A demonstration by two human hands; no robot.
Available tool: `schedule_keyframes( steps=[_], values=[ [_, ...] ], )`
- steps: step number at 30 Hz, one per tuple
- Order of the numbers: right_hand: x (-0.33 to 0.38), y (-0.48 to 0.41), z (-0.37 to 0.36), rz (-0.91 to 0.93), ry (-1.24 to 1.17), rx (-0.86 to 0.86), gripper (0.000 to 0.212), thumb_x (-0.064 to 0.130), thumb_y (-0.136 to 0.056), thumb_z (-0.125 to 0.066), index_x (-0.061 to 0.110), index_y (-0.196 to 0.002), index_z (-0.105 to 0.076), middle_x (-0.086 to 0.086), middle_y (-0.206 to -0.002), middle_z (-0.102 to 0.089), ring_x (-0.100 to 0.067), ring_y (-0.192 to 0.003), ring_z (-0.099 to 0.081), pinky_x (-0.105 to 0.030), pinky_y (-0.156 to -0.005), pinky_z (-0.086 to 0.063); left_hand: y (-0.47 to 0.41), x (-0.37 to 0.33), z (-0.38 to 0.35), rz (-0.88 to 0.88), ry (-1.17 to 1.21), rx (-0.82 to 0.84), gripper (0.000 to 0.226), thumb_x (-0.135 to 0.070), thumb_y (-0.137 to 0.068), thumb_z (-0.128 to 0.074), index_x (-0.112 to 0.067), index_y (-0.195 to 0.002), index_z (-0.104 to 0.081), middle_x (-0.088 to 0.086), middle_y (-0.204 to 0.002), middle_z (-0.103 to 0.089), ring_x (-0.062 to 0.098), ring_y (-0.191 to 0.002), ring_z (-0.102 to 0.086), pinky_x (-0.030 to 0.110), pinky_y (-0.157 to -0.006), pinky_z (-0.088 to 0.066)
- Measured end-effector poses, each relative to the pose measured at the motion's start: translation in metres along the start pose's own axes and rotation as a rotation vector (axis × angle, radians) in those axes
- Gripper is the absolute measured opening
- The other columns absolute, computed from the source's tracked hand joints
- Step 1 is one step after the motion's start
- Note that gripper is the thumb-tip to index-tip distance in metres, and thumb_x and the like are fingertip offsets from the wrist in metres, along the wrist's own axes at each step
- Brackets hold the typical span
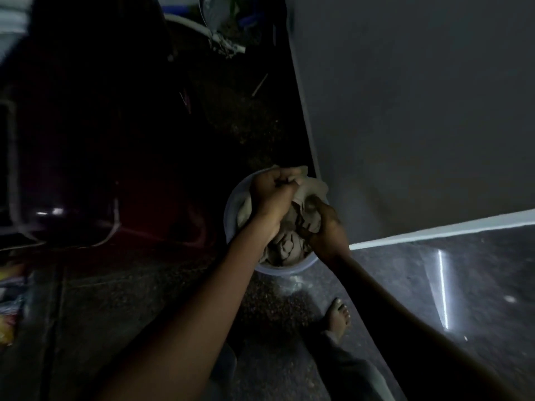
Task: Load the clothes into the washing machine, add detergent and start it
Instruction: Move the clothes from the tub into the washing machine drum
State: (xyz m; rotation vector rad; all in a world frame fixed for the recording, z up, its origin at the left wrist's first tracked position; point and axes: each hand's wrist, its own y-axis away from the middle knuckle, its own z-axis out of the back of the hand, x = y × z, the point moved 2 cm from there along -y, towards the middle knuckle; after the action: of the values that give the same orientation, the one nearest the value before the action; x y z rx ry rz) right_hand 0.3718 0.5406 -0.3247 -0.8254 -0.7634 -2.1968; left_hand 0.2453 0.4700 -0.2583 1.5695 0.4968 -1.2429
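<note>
Grey panel of what may be the washing machine (419, 111) fills the two o'clock side; at its foot, dead centre, a pale bucket (231, 198) holds crumpled beige clothes (289, 244). Left hand (270, 195) and right hand (327, 227) both clench the cloth, fingers curled tight. Loading looks barely begun; next, probably lift the bundle clear.
</note>
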Motion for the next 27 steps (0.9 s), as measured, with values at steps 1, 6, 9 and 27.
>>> schedule_keyframes(
  steps=[1, 6, 9, 27],
  values=[
    [0.014, 0.005, 0.009, -0.014, -0.004, -0.007, 0.074, 0.028, -0.081, -0.075, 0.012, -0.144, -0.040, -0.010, -0.145, -0.044, -0.027, -0.130, -0.044, -0.035, -0.101, -0.041, 0.013, -0.019, 0.000, -0.005, 0.012, 0.029, 0.019, 0.000, -0.089, -0.067, -0.017, -0.092, -0.074, -0.006, -0.089, -0.071, 0.013, -0.092, -0.068, 0.028, -0.085, -0.057],
    [0.073, 0.028, 0.059, 0.001, -0.057, -0.141, 0.040, 0.019, -0.089, -0.058, 0.011, -0.128, -0.058, -0.012, -0.129, -0.057, -0.031, -0.117, -0.055, -0.029, -0.091, -0.042, 0.061, -0.098, 0.018, -0.016, 0.024, 0.092, 0.014, -0.001, -0.088, -0.069, -0.008, -0.100, -0.073, 0.000, -0.085, -0.071, 0.012, -0.082, -0.068, 0.025, -0.078, -0.057],
    [0.110, 0.040, 0.098, -0.073, -0.165, -0.241, 0.032, 0.006, -0.089, -0.054, 0.011, -0.119, -0.063, -0.009, -0.118, -0.065, -0.021, -0.108, -0.059, -0.021, -0.086, -0.037, 0.081, -0.131, 0.041, -0.028, -0.005, 0.057, 0.015, -0.001, -0.087, -0.070, -0.004, -0.102, -0.072, -0.001, -0.082, -0.069, 0.008, -0.076, -0.066, 0.019, -0.070, -0.055],
    [0.351, 0.065, 0.206, 0.456, -0.148, -0.107, 0.027, -0.007, -0.082, -0.040, 0.006, -0.090, -0.062, -0.002, -0.087, -0.064, -0.019, -0.086, -0.061, -0.034, -0.074, -0.049, 0.166, -0.216, 0.077, -0.419, -0.370, 0.015, 0.066, -0.032, -0.079, -0.080, -0.019, -0.138, -0.052, 0.001, -0.128, -0.063, 0.018, -0.116, -0.060, 0.034, -0.092, -0.052]
  ],
)
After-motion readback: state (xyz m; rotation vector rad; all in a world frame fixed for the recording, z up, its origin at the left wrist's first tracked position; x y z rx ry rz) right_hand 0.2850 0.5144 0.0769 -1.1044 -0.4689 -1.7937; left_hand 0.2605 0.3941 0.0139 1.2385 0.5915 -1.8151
